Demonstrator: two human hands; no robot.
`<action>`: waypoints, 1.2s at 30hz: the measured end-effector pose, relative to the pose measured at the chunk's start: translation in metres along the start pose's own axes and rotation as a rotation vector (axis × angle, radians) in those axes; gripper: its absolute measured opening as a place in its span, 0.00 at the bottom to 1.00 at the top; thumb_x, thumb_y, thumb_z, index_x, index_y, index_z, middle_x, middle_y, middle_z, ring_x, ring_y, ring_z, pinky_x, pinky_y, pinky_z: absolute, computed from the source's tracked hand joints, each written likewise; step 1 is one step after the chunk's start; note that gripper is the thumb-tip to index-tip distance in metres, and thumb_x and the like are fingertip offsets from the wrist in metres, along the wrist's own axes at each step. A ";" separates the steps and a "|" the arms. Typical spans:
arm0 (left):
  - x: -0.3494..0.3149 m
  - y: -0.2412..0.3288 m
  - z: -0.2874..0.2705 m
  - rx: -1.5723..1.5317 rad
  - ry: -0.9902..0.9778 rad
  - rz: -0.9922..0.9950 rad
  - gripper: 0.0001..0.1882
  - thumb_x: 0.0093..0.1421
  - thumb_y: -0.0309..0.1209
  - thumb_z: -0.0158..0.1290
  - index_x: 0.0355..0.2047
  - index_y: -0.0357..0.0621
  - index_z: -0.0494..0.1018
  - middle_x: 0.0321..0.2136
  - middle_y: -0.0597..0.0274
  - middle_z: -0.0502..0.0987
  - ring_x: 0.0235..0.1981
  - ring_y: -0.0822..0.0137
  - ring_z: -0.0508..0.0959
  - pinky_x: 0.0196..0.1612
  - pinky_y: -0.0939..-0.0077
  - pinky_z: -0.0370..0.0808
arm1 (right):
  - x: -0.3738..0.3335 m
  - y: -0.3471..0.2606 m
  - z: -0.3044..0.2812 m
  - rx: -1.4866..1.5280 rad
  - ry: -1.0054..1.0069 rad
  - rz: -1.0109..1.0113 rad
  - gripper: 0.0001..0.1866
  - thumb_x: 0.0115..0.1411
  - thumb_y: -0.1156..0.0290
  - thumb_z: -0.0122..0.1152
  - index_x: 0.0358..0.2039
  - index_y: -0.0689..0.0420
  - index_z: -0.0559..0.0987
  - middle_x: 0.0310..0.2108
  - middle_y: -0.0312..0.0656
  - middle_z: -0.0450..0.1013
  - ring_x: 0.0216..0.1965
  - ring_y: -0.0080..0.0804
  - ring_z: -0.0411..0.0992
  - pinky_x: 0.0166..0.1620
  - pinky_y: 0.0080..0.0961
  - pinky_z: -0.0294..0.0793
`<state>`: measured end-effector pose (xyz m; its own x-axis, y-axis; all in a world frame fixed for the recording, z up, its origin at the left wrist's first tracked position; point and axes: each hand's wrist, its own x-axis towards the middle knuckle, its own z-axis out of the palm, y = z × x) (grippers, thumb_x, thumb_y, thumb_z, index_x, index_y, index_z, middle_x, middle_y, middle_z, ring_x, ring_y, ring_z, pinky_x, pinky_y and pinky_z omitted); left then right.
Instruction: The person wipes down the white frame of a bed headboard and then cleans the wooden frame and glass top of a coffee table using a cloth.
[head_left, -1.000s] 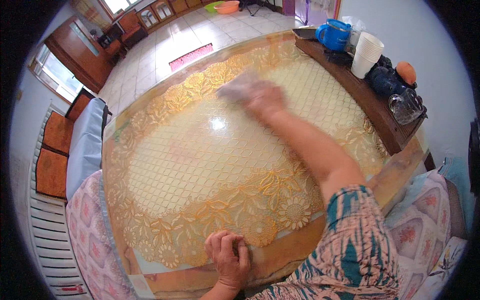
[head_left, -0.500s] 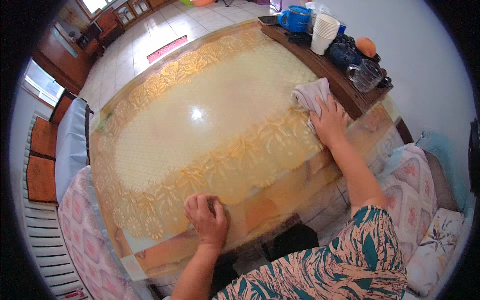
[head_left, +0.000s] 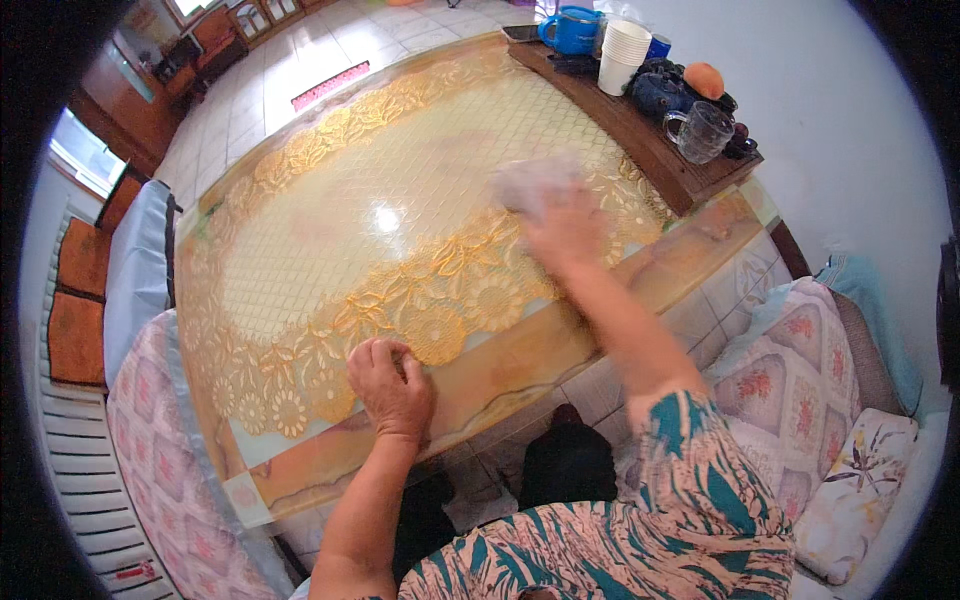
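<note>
A pale greyish-pink cloth (head_left: 532,182) lies bunched under my right hand (head_left: 572,228), pressed on the tabletop; both are smeared by motion. Clear sheeting with a raised gold flower-and-lattice pattern (head_left: 300,285) covers the table. My left hand (head_left: 388,388) rests near the table's front edge, its fingers curled in and nothing visible in them; the palm side is hidden. A tan marbled border (head_left: 480,385) runs along that edge, below both hands.
On the brown slatted tray (head_left: 640,145) at the far right stand a blue mug (head_left: 572,32), stacked paper cups (head_left: 622,60), a clear glass mug (head_left: 703,132) and an orange round fruit (head_left: 704,80). Cushioned seats (head_left: 800,380) flank the table. A white wall rises at right.
My right hand has swept the cloth leftward, away from the brown tray and over the patterned cover. The left hand remains curled by the front edge. The whole view has shifted slightly.
</note>
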<state>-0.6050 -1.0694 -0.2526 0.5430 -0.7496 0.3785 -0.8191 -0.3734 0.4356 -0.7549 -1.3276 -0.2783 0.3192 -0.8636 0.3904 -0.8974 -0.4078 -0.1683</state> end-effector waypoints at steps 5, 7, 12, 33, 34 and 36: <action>-0.004 -0.011 0.002 0.017 -0.024 0.051 0.04 0.48 0.27 0.50 0.26 0.44 0.68 0.28 0.54 0.68 0.37 0.51 0.67 0.43 0.59 0.63 | -0.039 -0.184 0.024 0.415 -0.292 -0.403 0.33 0.53 0.50 0.55 0.56 0.55 0.69 0.59 0.52 0.60 0.59 0.50 0.58 0.60 0.54 0.52; -0.005 -0.014 0.003 -0.007 0.004 0.047 0.05 0.49 0.28 0.50 0.26 0.43 0.67 0.27 0.52 0.68 0.35 0.50 0.67 0.41 0.58 0.63 | -0.045 -0.209 -0.011 0.458 -0.478 -0.982 0.24 0.52 0.52 0.56 0.51 0.40 0.74 0.57 0.44 0.64 0.56 0.46 0.63 0.53 0.50 0.61; -0.007 -0.009 0.005 0.042 -0.027 -0.010 0.05 0.49 0.27 0.49 0.25 0.41 0.65 0.26 0.50 0.66 0.32 0.48 0.67 0.38 0.58 0.64 | -0.007 -0.171 0.028 0.524 -0.287 -0.773 0.21 0.48 0.55 0.59 0.43 0.46 0.78 0.46 0.41 0.73 0.47 0.42 0.71 0.47 0.47 0.67; -0.002 -0.031 0.018 0.097 0.049 0.075 0.04 0.48 0.28 0.51 0.26 0.46 0.68 0.28 0.57 0.70 0.33 0.53 0.70 0.37 0.60 0.68 | -0.180 -0.021 -0.099 0.433 -0.188 -0.544 0.34 0.42 0.57 0.67 0.54 0.38 0.72 0.58 0.42 0.64 0.57 0.45 0.61 0.52 0.47 0.58; -0.003 -0.030 0.019 0.073 0.037 0.056 0.04 0.48 0.28 0.50 0.26 0.46 0.68 0.28 0.57 0.70 0.33 0.53 0.70 0.38 0.60 0.68 | -0.181 0.000 -0.091 0.431 -0.118 -0.517 0.32 0.43 0.58 0.66 0.53 0.39 0.73 0.59 0.42 0.63 0.58 0.43 0.60 0.52 0.45 0.58; -0.003 -0.031 0.014 0.092 0.015 0.009 0.04 0.48 0.27 0.50 0.26 0.45 0.69 0.28 0.57 0.70 0.33 0.54 0.71 0.39 0.60 0.68 | -0.163 0.042 -0.093 0.234 -0.122 -0.390 0.30 0.46 0.59 0.63 0.54 0.39 0.73 0.59 0.40 0.63 0.56 0.42 0.62 0.53 0.45 0.58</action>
<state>-0.5836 -1.0627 -0.2787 0.5376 -0.7450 0.3950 -0.8372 -0.4157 0.3555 -0.8730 -1.1763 -0.2646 0.6651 -0.6550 0.3586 -0.6148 -0.7529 -0.2350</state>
